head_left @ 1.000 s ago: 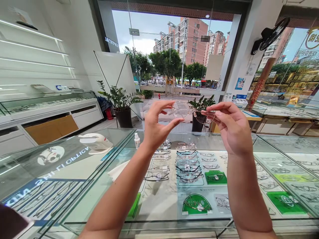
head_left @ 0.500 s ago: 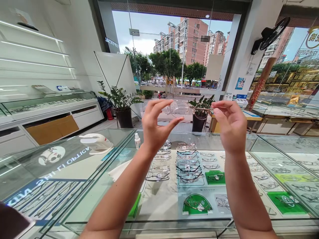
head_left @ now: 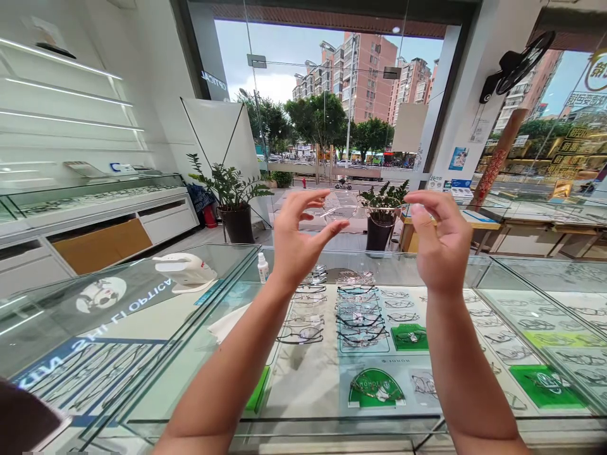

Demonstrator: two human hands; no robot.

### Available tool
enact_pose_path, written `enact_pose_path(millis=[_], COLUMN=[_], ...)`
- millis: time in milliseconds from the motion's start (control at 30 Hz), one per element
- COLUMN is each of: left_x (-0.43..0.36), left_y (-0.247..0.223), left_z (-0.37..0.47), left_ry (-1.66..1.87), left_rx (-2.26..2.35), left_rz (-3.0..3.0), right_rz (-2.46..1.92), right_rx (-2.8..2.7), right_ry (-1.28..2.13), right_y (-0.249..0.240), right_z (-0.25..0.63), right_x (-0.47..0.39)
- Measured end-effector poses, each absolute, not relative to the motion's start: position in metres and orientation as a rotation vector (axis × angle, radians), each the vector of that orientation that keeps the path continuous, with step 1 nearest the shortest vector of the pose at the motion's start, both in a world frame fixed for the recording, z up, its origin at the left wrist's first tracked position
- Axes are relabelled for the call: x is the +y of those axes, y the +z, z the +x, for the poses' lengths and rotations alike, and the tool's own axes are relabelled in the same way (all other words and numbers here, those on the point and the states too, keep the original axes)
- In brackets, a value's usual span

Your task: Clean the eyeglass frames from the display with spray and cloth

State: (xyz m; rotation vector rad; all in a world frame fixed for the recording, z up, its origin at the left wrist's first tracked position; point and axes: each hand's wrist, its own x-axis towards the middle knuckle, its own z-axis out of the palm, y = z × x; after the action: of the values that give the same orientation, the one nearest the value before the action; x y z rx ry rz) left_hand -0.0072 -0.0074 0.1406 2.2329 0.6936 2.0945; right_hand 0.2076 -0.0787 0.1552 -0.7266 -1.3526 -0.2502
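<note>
A pair of thin-rimmed, clear-lensed eyeglasses (head_left: 340,212) is up in front of me at about the level of the doorway floor. My left hand (head_left: 303,224) has the rim and lens between its thumb, below, and its bent fingers, above. One slim temple stretches to the right, its end at the thumb and forefinger of my right hand (head_left: 441,237). How firmly those fingertips pinch it is hard to see. Below both forearms lies a glass display counter (head_left: 294,414) with rows of eyeglass frames (head_left: 360,319) inside.
A small white spray bottle (head_left: 262,268) and a white device (head_left: 184,272) stand on the counter to the left, near a white cloth (head_left: 227,325). Green display cards (head_left: 377,387) lie inside the case. Potted plants (head_left: 237,221) flank the glass doors beyond.
The eyeglasses have tilted, so their lenses look flatter and narrower. My right hand has shifted slightly right, its thumb and forefinger a little looser. My left hand stays nearly in place.
</note>
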Motion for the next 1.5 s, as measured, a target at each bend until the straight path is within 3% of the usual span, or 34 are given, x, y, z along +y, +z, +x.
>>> enact_pose_path(millis=[267, 433, 1067, 1300, 1500], left_x=[-0.013, -0.016, 0.008, 0.014, 0.010], left_y=[0.145, 0.146, 0.130, 0.134, 0.137], left_z=[-0.006, -0.007, 0.002, -0.002, -0.005], left_ry=[2.142, 2.224, 1.610, 1.849, 1.780], left_rx=[0.614, 0.531, 0.197, 0.283, 0.236], left_rz=[2.459, 2.645, 2.039, 1.803, 1.921], right_rz=[-0.904, -0.932, -0.889, -0.789, -0.783], right_rx=[-1.578, -1.631, -1.656, -1.538, -1.611], right_ry=[-0.528, -0.521, 0.553, 0.348, 0.270], right_y=[0.152, 0.149, 0.147, 0.151, 0.150], right_z=[0.207, 0.208, 0.224, 0.220, 0.218], right_x=[-0.077, -0.072, -0.054, -0.061, -0.060])
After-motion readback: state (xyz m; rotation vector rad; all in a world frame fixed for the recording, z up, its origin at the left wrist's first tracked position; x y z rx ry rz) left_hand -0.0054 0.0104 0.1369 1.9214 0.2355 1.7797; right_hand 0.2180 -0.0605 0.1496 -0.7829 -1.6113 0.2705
